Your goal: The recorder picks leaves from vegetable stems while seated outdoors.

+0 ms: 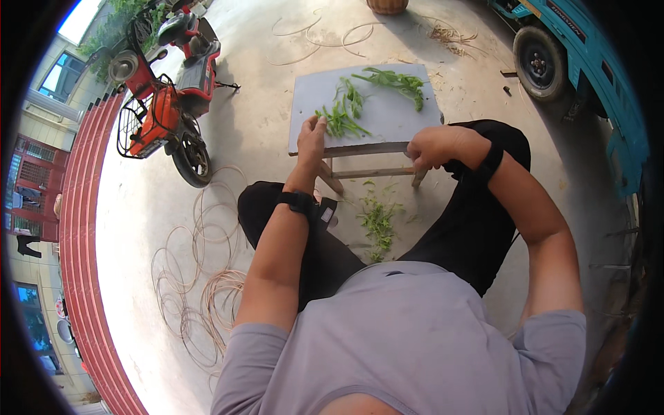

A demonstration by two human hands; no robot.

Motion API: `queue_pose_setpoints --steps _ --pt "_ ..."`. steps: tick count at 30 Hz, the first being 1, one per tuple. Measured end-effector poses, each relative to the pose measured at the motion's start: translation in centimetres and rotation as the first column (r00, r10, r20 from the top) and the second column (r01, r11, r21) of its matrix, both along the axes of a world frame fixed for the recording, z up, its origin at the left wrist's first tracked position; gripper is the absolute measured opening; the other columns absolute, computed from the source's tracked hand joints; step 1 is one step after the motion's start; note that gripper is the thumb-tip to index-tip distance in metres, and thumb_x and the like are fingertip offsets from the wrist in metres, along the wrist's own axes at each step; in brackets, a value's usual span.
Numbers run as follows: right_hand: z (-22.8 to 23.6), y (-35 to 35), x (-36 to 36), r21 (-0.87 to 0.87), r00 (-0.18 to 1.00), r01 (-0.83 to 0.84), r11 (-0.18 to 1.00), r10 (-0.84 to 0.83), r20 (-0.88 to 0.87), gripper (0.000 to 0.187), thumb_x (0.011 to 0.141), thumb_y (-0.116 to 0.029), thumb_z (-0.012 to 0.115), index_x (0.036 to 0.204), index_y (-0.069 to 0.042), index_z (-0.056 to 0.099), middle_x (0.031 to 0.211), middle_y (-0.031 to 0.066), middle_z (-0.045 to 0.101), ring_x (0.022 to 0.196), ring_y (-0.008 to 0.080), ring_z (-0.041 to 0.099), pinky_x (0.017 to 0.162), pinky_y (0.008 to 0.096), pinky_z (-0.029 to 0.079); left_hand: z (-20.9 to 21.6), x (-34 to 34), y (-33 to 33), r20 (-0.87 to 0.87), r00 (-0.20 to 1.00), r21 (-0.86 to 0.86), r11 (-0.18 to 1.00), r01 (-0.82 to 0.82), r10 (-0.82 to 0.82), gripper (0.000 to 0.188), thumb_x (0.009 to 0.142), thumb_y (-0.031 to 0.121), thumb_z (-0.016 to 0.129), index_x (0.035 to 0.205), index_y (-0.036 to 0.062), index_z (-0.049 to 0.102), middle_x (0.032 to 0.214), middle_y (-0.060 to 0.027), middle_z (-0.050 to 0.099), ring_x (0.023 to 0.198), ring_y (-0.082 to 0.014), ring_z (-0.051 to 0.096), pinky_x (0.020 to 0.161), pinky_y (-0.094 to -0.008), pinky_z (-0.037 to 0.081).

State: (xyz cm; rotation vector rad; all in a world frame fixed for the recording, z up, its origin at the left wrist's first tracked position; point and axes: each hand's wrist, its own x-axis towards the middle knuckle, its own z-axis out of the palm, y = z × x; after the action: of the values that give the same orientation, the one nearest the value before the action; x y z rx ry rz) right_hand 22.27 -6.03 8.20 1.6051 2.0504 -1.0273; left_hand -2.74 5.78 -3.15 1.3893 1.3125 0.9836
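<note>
A small low table (315,93) with a flat grey top and wooden legs stands in front of my knees. Two bunches of leafy green stems lie on it: a larger bunch (394,81) along the far right and a looser pile (342,123) at the near left. Beside that loose pile is my left hand (311,143) at the board's left edge, thumb and fingers slightly apart, no stem visibly gripped. My right hand (439,146) is closed at the near right corner, its fingers curled; anything inside them is hidden. Torn green scraps (379,223) litter the ground between my feet.
Loops of thin cane (214,294) lie on the concrete at the left, and more lie beyond the table. A red electric scooter (166,104) stands at the far left. At the right is a blue cargo vehicle (602,83). A woven basket (387,5) shows at the top.
</note>
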Motion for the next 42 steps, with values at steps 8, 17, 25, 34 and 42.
queue_pose_setpoints --steps 8,17,25,34,42 --pt "2.7 -0.3 4.1 0.273 0.988 0.028 0.962 0.014 -0.153 0.026 0.079 -0.024 0.065 0.093 -0.002 0.064 0.083 0.0108 0.067 0.079 0.0245 0.064 0.068 0.0353 0.05 1.6 -1.0 1.7 0.159 0.983 -0.199 0.972 0.127 -0.096 0.056 0.087 0.042 0.056 0.125 0.0002 0.051 0.119 -0.0149 0.056 0.107 -0.0257 0.052 0.091 -0.0354 0.04" --pt "8.2 1.2 7.2 0.262 0.957 0.25 0.932 -0.196 -0.216 0.021 0.079 -0.019 0.064 0.092 -0.002 0.064 0.078 0.0068 0.062 0.068 0.0135 0.058 0.061 0.0271 0.047 11.0 1.0 2.4 0.056 0.959 -0.277 0.918 0.283 -0.279 0.053 0.085 0.031 0.062 0.125 0.0 0.046 0.124 -0.0189 0.046 0.115 -0.0304 0.048 0.096 -0.0412 0.04" --pt "5.7 9.5 4.1 0.418 0.924 0.372 0.829 -0.285 -0.256 0.025 0.078 -0.022 0.065 0.096 -0.005 0.064 0.087 0.0079 0.066 0.077 0.0176 0.062 0.067 0.0303 0.05 12.4 5.0 4.1 0.448 0.883 -0.349 0.883 0.315 -0.138 0.035 0.088 0.016 0.057 0.116 -0.0031 0.048 0.116 -0.017 0.049 0.097 -0.0302 0.061 0.081 -0.0373 0.052" --pt "-1.6 16.9 2.3 0.606 0.905 0.338 0.721 -0.425 0.001 0.037 0.079 -0.034 0.06 0.108 -0.01 0.065 0.103 0.0139 0.066 0.1 0.0295 0.062 0.088 0.0394 0.046 12.1 5.4 3.6 0.385 0.876 -0.385 0.812 0.438 -0.29 0.04 0.085 0.017 0.059 0.119 -0.0006 0.047 0.107 -0.0107 0.055 0.095 -0.0228 0.061 0.08 -0.0326 0.049" --pt "-4.1 17.1 3.3 0.611 0.879 0.441 0.657 -0.454 -0.146 0.022 0.077 -0.027 0.06 0.094 -0.016 0.068 0.088 0.0068 0.069 0.087 0.0237 0.065 0.08 0.0372 0.049 11.9 6.0 3.7 0.373 0.876 -0.401 0.799 0.449 -0.305 0.052 0.083 0.017 0.059 0.129 -0.0026 0.042 0.112 -0.0118 0.056 0.097 -0.0232 0.059 0.084 -0.0341 0.047"
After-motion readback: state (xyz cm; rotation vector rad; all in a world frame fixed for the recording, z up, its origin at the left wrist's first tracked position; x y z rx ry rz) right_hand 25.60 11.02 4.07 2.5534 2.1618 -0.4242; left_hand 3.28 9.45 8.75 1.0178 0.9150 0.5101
